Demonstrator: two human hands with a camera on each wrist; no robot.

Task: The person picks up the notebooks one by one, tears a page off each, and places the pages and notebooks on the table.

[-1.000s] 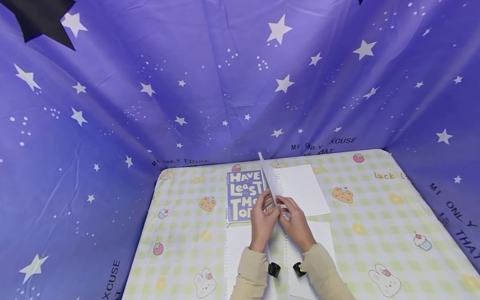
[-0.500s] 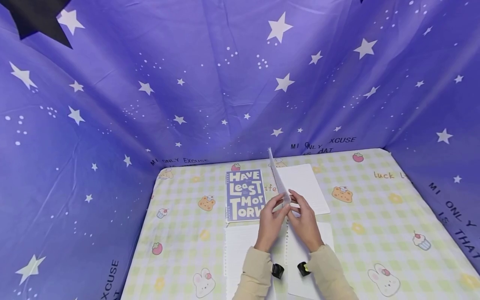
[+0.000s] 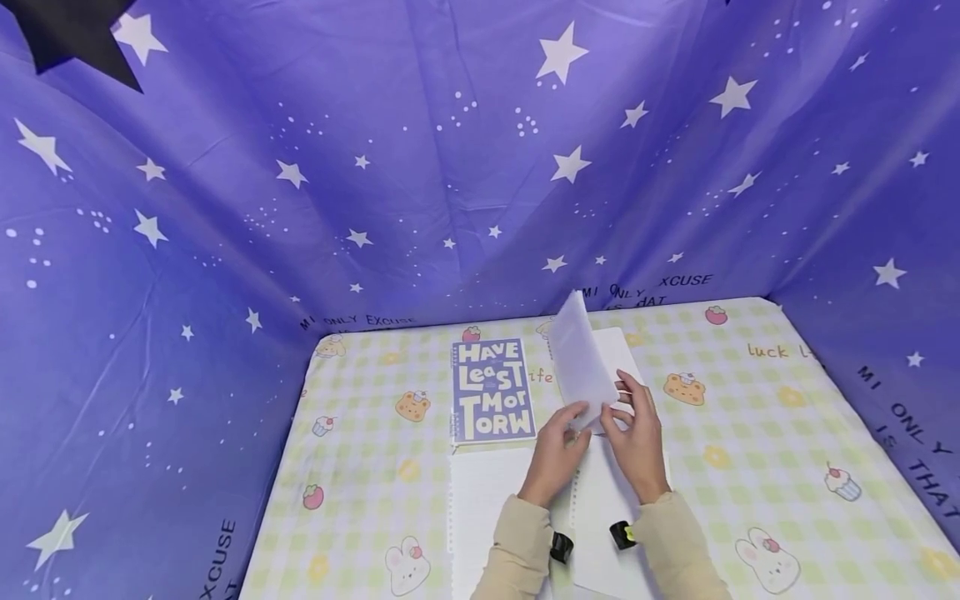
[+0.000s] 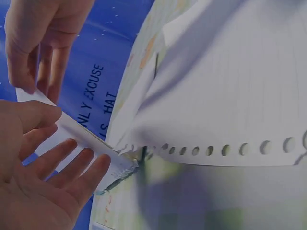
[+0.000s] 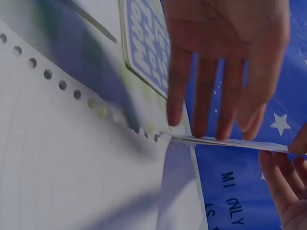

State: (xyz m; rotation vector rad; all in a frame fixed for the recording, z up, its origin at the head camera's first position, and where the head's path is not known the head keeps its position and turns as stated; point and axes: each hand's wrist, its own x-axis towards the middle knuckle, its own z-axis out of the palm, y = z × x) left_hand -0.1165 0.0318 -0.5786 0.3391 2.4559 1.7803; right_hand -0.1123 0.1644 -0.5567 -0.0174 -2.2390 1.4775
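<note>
A thin stack of white loose-leaf paper (image 3: 581, 362) stands tilted on edge between both hands. My left hand (image 3: 553, 458) pinches its lower left part between thumb and fingers, the fingers spread along its face in the left wrist view. At the lower right corner my right hand (image 3: 637, 437) pinches the edge, its fingertips lined along it in the right wrist view. The far end of the stack shows ragged punched holes (image 4: 125, 171). Behind it, another white pile of sheets (image 3: 624, 354) lies partly hidden on the table.
A blue notebook (image 3: 491, 390) with large white lettering lies to the left. Two more piles of hole-punched paper, a left pile (image 3: 487, 500) and a right pile (image 3: 611, 554), lie nearer. The checked tablecloth (image 3: 375, 500) meets a blue star-patterned curtain (image 3: 420, 208) behind.
Both hands have moved right with the loose-leaf paper. The stack has turned from nearly edge-on to showing its broad face, and the hands have spread slightly apart. The notebook is now fully uncovered.
</note>
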